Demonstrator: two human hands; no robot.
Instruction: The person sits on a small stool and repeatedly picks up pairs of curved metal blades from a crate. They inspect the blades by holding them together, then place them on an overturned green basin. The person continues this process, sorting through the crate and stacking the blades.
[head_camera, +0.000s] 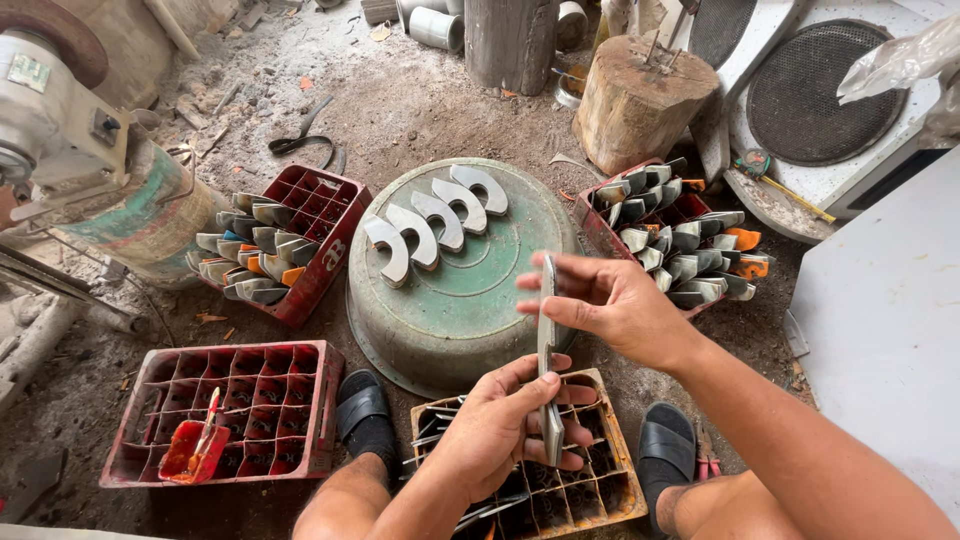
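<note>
Above the yellow crate (600, 500) between the feet, both hands are closed on a curved metal blade (547, 350) that stands nearly upright: the left hand (495, 430) clamps its lower end, the right hand (610, 300) pinches its top.

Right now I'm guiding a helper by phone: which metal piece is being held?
Start at the upturned green basin. Just in front of it, both hands, left hand and right hand, hold one flat metal blade upright, edge-on, unlike the five curved pieces lying on the basin.
</note>
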